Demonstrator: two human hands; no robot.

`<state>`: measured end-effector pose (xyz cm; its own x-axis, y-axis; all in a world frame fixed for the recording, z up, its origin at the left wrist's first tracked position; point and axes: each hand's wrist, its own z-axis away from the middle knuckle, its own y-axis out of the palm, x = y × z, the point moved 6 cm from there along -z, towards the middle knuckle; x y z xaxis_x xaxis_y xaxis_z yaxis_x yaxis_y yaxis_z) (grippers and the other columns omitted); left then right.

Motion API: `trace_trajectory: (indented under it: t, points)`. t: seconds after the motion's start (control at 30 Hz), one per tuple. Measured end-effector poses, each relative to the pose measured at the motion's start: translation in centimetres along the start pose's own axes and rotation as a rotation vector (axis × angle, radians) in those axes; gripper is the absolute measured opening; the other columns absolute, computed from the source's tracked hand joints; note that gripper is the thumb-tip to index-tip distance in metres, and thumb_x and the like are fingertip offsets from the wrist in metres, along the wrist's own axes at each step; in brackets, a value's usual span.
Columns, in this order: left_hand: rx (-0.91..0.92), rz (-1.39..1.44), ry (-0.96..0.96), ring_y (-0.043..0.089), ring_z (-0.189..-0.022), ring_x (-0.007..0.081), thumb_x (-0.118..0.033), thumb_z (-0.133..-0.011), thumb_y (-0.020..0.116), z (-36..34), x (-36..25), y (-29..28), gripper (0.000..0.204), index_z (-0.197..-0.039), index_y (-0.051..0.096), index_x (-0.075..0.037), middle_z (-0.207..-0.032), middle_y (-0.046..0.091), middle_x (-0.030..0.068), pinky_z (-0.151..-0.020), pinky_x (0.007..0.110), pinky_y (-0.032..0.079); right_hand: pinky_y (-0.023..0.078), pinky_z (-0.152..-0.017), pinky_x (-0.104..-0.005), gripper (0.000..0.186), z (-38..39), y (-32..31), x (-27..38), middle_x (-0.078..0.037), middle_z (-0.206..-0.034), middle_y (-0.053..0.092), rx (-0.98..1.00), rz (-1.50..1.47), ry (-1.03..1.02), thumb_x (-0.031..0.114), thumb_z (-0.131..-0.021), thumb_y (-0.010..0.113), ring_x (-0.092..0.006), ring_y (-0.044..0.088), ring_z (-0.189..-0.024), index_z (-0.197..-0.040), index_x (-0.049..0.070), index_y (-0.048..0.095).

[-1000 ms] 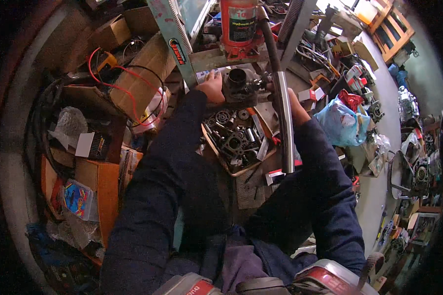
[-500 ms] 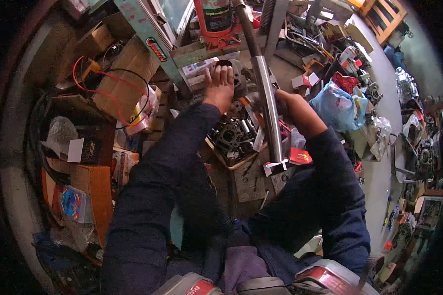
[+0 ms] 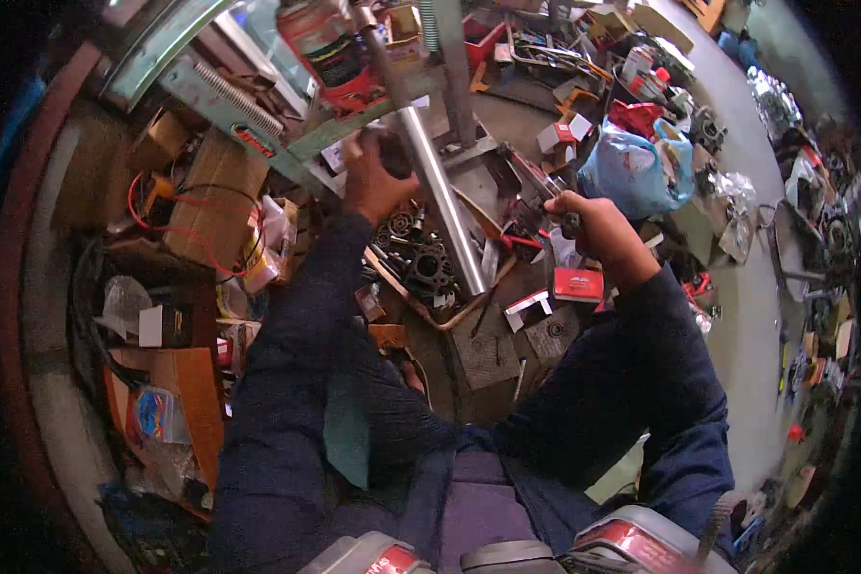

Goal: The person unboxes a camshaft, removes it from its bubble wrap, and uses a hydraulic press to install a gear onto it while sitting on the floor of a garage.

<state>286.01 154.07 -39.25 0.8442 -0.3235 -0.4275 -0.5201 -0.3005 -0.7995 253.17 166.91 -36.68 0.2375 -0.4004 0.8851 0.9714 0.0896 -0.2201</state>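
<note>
My left hand (image 3: pixel 368 182) is closed over a dark metal part (image 3: pixel 394 151) on the bench of a green press frame (image 3: pixel 354 120). A red bottle jack (image 3: pixel 330 57) stands above it. From there a long silver steel pipe (image 3: pixel 440 201) slants down between my hands, with neither hand on it. To the right of the pipe, my right hand (image 3: pixel 598 230) is shut on a slim dark-handled tool (image 3: pixel 536 182) whose shaft points up and to the left. Just below the pipe lies a wooden tray (image 3: pixel 450 320) with several dark engine parts.
A blue plastic bag (image 3: pixel 631 167) sits right of my right hand, with a small red box (image 3: pixel 577 284) below it. At the left are cardboard boxes (image 3: pixel 215 191) and red wires (image 3: pixel 177 206). Loose parts and boxes crowd the floor all round my knees.
My right hand has left the silver pipe and moved right, now gripping the slim tool. My left hand stays on the dark part. My head has leaned in closer.
</note>
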Motion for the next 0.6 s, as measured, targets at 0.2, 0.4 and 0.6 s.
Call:
trace_trajectory:
  t: [0.2, 0.4, 0.6]
  points:
    - [-0.158, 0.188, -0.057, 0.056, -0.112, 0.0350, -0.027, -0.072, 0.078, 2.9, 3.5, -0.8, 0.080, -0.133, 0.039, 0.006, -0.120, 0.056, 0.0215, -0.098, 0.045, 0.044, 0.025, -0.049, -0.0278, 0.027, 0.5, 0.8, 2.0, 0.003, -0.063, 0.039, 0.033, 0.044, -0.002, 0.035, -0.086, 0.061, -0.0085, 0.031, -0.051, -0.094, 0.011, 0.072]
    - [-0.072, 1.485, -0.922, 0.064, -0.085, 0.0275, -0.029, -0.079, 0.065, 6.1, 3.9, 4.4, 0.038, -0.109, 0.058, -0.007, -0.097, 0.064, 0.0083, -0.078, 0.046, 0.053, 0.023, -0.048, -0.0279, 0.027, -0.3, 0.6, 1.8, 0.004, -0.060, 0.036, 0.042, 0.085, -0.226, 0.033, -0.085, 0.062, -0.0083, 0.031, -0.050, -0.095, 0.010, 0.072]
    - [-0.134, 1.569, -0.965, 0.063, -0.087, 0.0280, -0.039, -0.079, 0.060, 5.3, 6.2, 4.6, 0.036, -0.103, 0.061, -0.012, -0.095, 0.065, 0.0049, -0.078, 0.048, 0.051, 0.023, -0.048, -0.0266, 0.029, -0.1, 1.6, 1.5, 0.004, -0.063, 0.040, 0.099, -0.071, -0.139, 0.035, -0.085, 0.062, -0.0074, 0.030, -0.049, -0.095, 0.010, 0.072]
